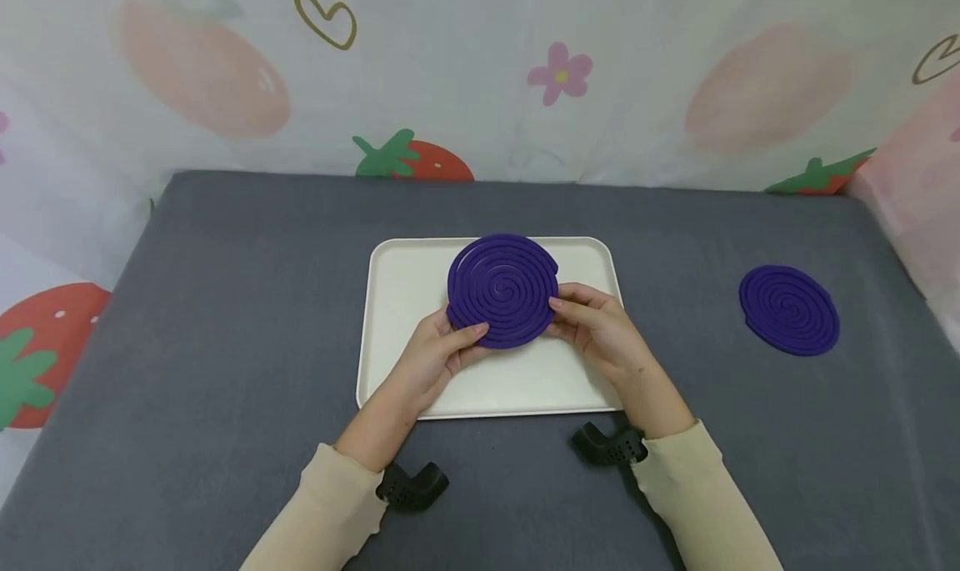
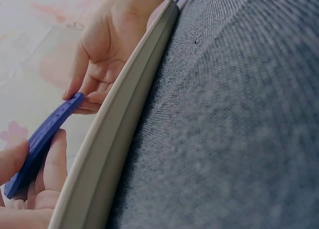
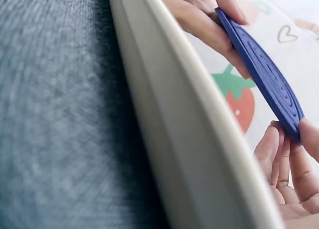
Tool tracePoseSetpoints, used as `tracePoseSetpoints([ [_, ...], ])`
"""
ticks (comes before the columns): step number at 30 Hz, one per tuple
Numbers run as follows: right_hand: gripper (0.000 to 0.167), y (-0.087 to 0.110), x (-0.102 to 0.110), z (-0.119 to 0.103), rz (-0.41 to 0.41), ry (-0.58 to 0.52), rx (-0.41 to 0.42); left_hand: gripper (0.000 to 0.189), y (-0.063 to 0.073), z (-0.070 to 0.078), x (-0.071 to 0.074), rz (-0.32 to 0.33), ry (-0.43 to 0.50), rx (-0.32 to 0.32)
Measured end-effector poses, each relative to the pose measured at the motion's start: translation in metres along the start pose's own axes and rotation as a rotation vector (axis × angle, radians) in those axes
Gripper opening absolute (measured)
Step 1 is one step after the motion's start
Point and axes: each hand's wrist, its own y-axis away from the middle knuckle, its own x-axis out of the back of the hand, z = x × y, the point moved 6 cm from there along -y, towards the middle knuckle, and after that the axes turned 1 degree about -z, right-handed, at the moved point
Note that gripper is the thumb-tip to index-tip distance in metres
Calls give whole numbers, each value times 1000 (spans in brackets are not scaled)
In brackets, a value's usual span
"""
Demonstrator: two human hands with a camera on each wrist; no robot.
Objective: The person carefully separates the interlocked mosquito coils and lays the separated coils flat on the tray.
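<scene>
Both hands hold a round purple spiral coaster (image 1: 502,288) above a cream tray (image 1: 405,371), its grooved face turned up toward the head camera. My left hand (image 1: 438,354) pinches the lower left edge, thumb on top and fingers beneath. On the opposite edge, my right hand (image 1: 596,329) grips it the same way. Seen edge-on in the left wrist view, the coaster (image 2: 45,139) is a thin tilted disc. The right wrist view shows the coaster (image 3: 264,77) raised beyond the tray's wall (image 3: 199,119), between the fingers of both hands.
A second purple spiral coaster (image 1: 790,310) lies flat on the grey cloth (image 1: 225,346) to the right of the tray. Behind the table hangs a white curtain (image 1: 465,71) printed with strawberries, hearts and flowers. Black wrist cameras (image 1: 412,486) sit at both cuffs.
</scene>
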Motion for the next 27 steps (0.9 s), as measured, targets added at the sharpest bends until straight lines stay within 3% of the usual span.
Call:
tracePoseSetpoints([
  [10,32,1,-1,0,36,32,10,48,0,3,3,56,18,-35],
  [27,28,5,-1,-9,116,75,65,49,0,4,3,49,14,-44],
])
